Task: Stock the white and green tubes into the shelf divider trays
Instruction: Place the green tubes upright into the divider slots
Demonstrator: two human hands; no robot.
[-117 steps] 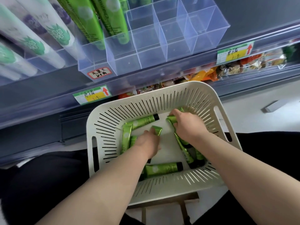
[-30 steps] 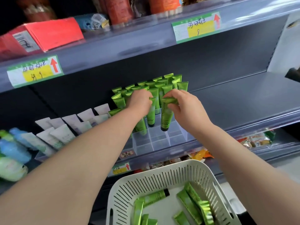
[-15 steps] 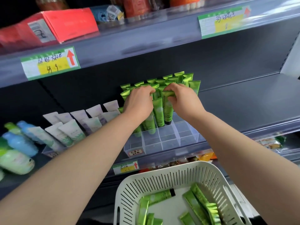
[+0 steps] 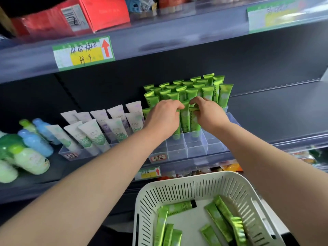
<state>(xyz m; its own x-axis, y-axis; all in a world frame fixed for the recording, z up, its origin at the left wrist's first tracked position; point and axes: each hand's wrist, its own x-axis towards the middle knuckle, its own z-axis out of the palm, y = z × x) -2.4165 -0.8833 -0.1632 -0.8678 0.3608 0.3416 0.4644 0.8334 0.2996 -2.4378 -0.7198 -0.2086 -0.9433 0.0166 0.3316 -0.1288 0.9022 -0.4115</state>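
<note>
Reaching over to the middle shelf [image 4: 276, 110], both bare arms meet at the clear divider tray [image 4: 215, 147]. The left hand [image 4: 162, 116] curls its fingers and pinches the crimped top of a green tube [image 4: 185, 119] that stands cap down in a cell of the tray. Just to its right, the right hand [image 4: 208, 115] pinches the top of a second green tube [image 4: 194, 120], upright in the next cell. Behind them, at the far side of the tray, stocked green tubes [image 4: 190, 90] stand packed in rows. To the left, white tubes [image 4: 99, 129] lean in a second tray [image 4: 71, 154], and green and blue bottles [image 4: 33, 157] lie farther left. At the near edge a white slotted basket [image 4: 177, 186] holds loose green tubes [image 4: 217, 217] lying flat. A price label [image 4: 83, 52] hangs on the shelf edge above, under a red box [image 4: 99, 13].
</note>
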